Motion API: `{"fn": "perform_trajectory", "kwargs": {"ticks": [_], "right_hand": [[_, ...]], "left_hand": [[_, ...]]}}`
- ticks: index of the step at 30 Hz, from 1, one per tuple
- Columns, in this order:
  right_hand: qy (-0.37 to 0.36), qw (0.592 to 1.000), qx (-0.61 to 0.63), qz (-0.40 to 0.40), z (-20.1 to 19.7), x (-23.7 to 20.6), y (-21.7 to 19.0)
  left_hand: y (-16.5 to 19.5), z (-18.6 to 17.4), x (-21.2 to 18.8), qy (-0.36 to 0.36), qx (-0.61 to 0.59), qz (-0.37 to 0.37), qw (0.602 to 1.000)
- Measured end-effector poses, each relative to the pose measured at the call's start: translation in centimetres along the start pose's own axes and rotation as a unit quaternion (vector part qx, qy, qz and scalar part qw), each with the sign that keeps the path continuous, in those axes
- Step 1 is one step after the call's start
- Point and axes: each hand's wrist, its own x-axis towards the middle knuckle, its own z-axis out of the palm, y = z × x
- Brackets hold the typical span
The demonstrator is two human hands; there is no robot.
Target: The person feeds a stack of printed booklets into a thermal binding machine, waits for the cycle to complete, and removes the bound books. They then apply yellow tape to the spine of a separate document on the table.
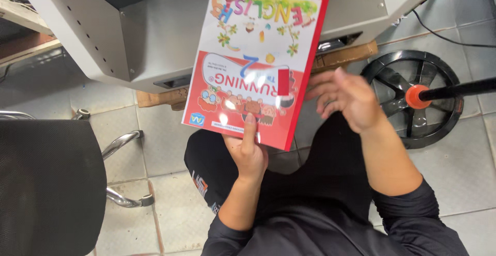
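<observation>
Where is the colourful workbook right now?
In the head view, the workbook is upper centre, held at its lower edge by the left hand, in front of the grey machine; the right hand hovers beside it.

A print or copy workshop, by the look of it: a big grey machine (155, 39) at twelve o'clock stands on a tiled floor (460, 147), an office chair (46, 183) at eight.

Pale grey tiled floor (160, 147) with dark grout; black mesh chair (46, 183) on chrome frame at left; grey metal machine housing (155, 39) above; black wheel-shaped stand base (439, 126) right.
</observation>
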Motion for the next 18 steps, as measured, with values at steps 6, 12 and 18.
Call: {"fn": "perform_trajectory", "kwargs": {"ticks": [6, 12, 18], "right_hand": [[0.040, 0.993, 0.088, 0.064, -0.2, 3.2, -6.3], [0.004, 0.972, 0.177, 0.157, 2.5, 2.4, -12.5], [-0.072, 0.958, 0.138, 0.241, 7.8, -1.8, -21.5]], "left_hand": [[6.2, -0.3, 2.3, 0.029, 0.064, -0.092, 0.993], [15.8, -0.5, 1.4, 0.024, 0.077, -0.187, 0.979], [29.6, 2.4, -0.8, -0.034, 0.120, -0.228, 0.966]]}}
